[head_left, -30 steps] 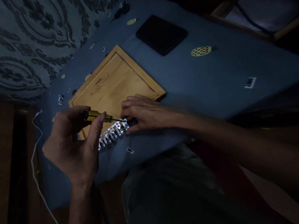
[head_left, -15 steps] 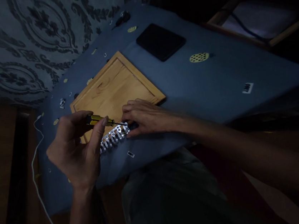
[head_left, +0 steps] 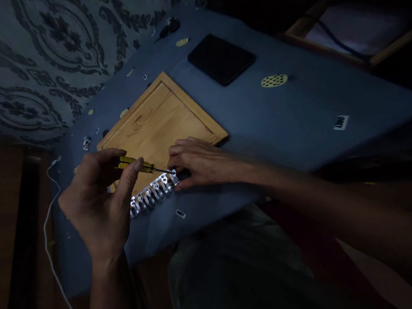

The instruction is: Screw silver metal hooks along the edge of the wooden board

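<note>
Clearly, the metal strip (head_left: 155, 185) is shiny, silvery and ribbed

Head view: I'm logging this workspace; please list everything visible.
tablecloth: 1, blue with motifs, centre
wooden board: 1, brown, on tablecloth
metal part: 1, silver, board's near edge
screwdriver: 1, yellow-black, tip at metal part
flat slab: 1, black, beyond board, rightward
small object: 1, dark, tablecloth's far edge
cable: 1, white, left
patterned backdrop: 1, grey, upper left
wooden frame: 1, brown, upper right
clothing: count unclear, dark, bottom centre
The rest: too dim.
left hand: 1, bare, holding screwdriver
right hand: 1, bare, metal part's right end
</note>
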Demonstrator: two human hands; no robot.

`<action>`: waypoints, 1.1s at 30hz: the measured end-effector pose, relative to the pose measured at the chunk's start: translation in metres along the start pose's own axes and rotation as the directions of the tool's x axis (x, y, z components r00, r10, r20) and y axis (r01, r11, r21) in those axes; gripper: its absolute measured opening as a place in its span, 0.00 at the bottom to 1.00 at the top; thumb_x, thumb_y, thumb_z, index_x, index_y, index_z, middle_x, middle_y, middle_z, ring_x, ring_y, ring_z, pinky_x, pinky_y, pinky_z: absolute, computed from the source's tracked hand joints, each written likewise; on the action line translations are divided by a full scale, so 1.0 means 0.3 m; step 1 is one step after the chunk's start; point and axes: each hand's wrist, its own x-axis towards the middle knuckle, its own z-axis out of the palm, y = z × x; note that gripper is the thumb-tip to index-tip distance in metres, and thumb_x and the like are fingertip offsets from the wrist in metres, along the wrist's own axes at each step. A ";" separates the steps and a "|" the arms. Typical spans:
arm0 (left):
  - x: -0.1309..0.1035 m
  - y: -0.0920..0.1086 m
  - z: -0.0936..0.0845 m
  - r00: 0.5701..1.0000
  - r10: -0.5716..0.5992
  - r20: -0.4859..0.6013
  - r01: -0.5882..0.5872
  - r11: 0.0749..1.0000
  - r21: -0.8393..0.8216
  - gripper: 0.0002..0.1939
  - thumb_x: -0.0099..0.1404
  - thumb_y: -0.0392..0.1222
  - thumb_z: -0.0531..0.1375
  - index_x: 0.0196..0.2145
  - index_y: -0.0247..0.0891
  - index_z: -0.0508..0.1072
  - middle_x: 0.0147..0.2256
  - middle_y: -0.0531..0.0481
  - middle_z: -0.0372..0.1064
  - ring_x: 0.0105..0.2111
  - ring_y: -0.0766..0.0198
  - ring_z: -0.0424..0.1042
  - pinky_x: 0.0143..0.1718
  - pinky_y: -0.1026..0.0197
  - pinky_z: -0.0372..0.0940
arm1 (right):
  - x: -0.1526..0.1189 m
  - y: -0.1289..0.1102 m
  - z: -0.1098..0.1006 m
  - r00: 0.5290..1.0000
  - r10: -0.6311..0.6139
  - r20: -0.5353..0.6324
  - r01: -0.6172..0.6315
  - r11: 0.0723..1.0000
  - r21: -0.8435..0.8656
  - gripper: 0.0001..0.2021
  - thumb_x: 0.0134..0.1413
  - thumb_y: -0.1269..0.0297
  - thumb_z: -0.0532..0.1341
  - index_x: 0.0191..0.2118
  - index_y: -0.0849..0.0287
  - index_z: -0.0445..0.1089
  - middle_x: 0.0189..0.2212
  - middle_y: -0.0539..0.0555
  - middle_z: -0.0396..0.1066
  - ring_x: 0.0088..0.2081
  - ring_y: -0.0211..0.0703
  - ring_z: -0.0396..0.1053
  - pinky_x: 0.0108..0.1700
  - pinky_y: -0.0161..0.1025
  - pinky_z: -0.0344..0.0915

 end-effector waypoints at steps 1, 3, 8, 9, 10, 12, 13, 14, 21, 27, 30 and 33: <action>0.002 -0.001 -0.001 1.000 0.002 0.002 -0.002 1.000 -0.003 0.09 0.61 0.40 0.73 0.39 0.50 0.80 0.32 0.59 0.77 0.29 0.66 0.78 0.33 0.63 0.75 | 0.001 0.000 0.000 1.000 -0.001 0.002 0.001 1.000 -0.003 0.17 0.57 0.54 0.72 0.45 0.62 0.76 0.41 0.57 0.71 0.46 0.51 0.65 0.49 0.44 0.56; 0.009 -0.005 -0.001 1.000 0.009 0.003 -0.009 1.000 -0.009 0.10 0.60 0.39 0.74 0.39 0.50 0.81 0.33 0.59 0.78 0.29 0.68 0.78 0.33 0.65 0.74 | 0.001 0.001 0.002 1.000 0.000 0.005 0.000 1.000 -0.013 0.18 0.57 0.54 0.71 0.46 0.63 0.76 0.41 0.57 0.71 0.47 0.51 0.65 0.49 0.44 0.56; 0.034 -0.016 0.003 0.998 -0.037 0.046 0.041 0.995 -0.086 0.11 0.60 0.34 0.73 0.39 0.47 0.82 0.32 0.58 0.79 0.29 0.68 0.78 0.34 0.67 0.74 | 0.000 0.004 0.009 1.000 -0.011 -0.015 0.010 0.999 -0.032 0.20 0.57 0.53 0.72 0.48 0.63 0.76 0.44 0.59 0.72 0.48 0.52 0.65 0.51 0.45 0.57; 0.038 -0.016 0.003 0.997 -0.045 0.057 0.050 0.994 -0.099 0.11 0.60 0.33 0.72 0.39 0.46 0.82 0.31 0.58 0.79 0.29 0.68 0.78 0.33 0.68 0.74 | 0.000 0.003 0.009 1.000 -0.012 -0.014 0.012 1.000 -0.027 0.20 0.57 0.53 0.72 0.48 0.63 0.76 0.44 0.59 0.72 0.48 0.52 0.66 0.51 0.45 0.57; 0.040 -0.015 0.003 0.997 -0.048 0.064 0.054 0.993 -0.106 0.10 0.60 0.33 0.72 0.39 0.46 0.82 0.31 0.58 0.78 0.29 0.68 0.78 0.33 0.68 0.74 | 0.000 0.002 0.008 1.000 -0.010 -0.010 0.010 1.000 -0.021 0.19 0.57 0.54 0.72 0.47 0.63 0.76 0.44 0.59 0.72 0.48 0.52 0.66 0.50 0.45 0.57; 0.039 -0.011 0.000 0.996 -0.053 0.068 0.059 0.993 -0.101 0.10 0.60 0.34 0.73 0.38 0.46 0.82 0.31 0.57 0.78 0.29 0.68 0.78 0.33 0.68 0.74 | 0.002 -0.001 0.004 1.000 0.004 0.005 -0.004 1.000 -0.011 0.19 0.56 0.54 0.72 0.47 0.63 0.76 0.44 0.59 0.72 0.48 0.52 0.66 0.50 0.45 0.57; 0.037 -0.008 -0.002 0.996 -0.058 0.067 0.064 0.994 -0.094 0.10 0.60 0.34 0.73 0.38 0.46 0.82 0.31 0.57 0.79 0.29 0.68 0.78 0.32 0.68 0.74 | 0.002 -0.002 0.003 1.000 0.011 0.010 -0.011 1.000 -0.010 0.20 0.56 0.54 0.72 0.47 0.64 0.76 0.43 0.59 0.72 0.47 0.52 0.66 0.50 0.45 0.57; 0.035 -0.006 -0.004 0.996 -0.062 0.064 0.067 0.994 -0.082 0.10 0.60 0.34 0.73 0.38 0.46 0.82 0.31 0.57 0.79 0.29 0.69 0.78 0.32 0.68 0.74 | 0.003 -0.002 0.002 1.000 0.016 0.012 -0.016 1.000 -0.010 0.20 0.56 0.54 0.72 0.47 0.64 0.76 0.43 0.59 0.72 0.48 0.52 0.66 0.50 0.45 0.57; 0.016 -0.002 -0.010 0.998 -0.040 0.038 0.041 0.999 -0.026 0.10 0.60 0.35 0.73 0.38 0.47 0.82 0.33 0.58 0.79 0.29 0.70 0.78 0.32 0.69 0.74 | 0.002 0.007 0.004 1.000 -0.010 0.001 0.010 1.000 0.005 0.17 0.58 0.53 0.71 0.44 0.62 0.76 0.41 0.58 0.72 0.47 0.52 0.65 0.49 0.45 0.57; 0.011 -0.001 -0.014 0.999 -0.034 0.031 0.034 0.999 -0.002 0.11 0.60 0.36 0.73 0.40 0.49 0.82 0.34 0.58 0.79 0.30 0.69 0.78 0.33 0.66 0.74 | 0.003 0.001 -0.001 1.000 0.008 0.023 -0.008 1.000 0.006 0.17 0.57 0.53 0.72 0.45 0.62 0.76 0.42 0.57 0.72 0.48 0.52 0.65 0.49 0.45 0.56; 0.011 -0.003 -0.014 0.999 -0.036 0.032 0.036 0.999 -0.008 0.11 0.61 0.36 0.73 0.40 0.49 0.82 0.34 0.58 0.79 0.30 0.68 0.78 0.34 0.67 0.74 | 0.003 0.000 -0.001 1.000 0.015 0.025 -0.015 1.000 -0.002 0.18 0.57 0.53 0.72 0.45 0.62 0.76 0.42 0.57 0.72 0.47 0.52 0.65 0.49 0.45 0.55; 0.012 -0.006 -0.008 1.000 -0.023 0.020 0.023 1.000 -0.016 0.11 0.60 0.36 0.73 0.40 0.47 0.82 0.33 0.58 0.79 0.29 0.70 0.78 0.33 0.69 0.73 | 0.001 0.003 0.001 1.000 -0.004 0.010 0.004 1.000 0.000 0.18 0.58 0.54 0.71 0.45 0.62 0.76 0.42 0.57 0.71 0.47 0.52 0.65 0.50 0.45 0.55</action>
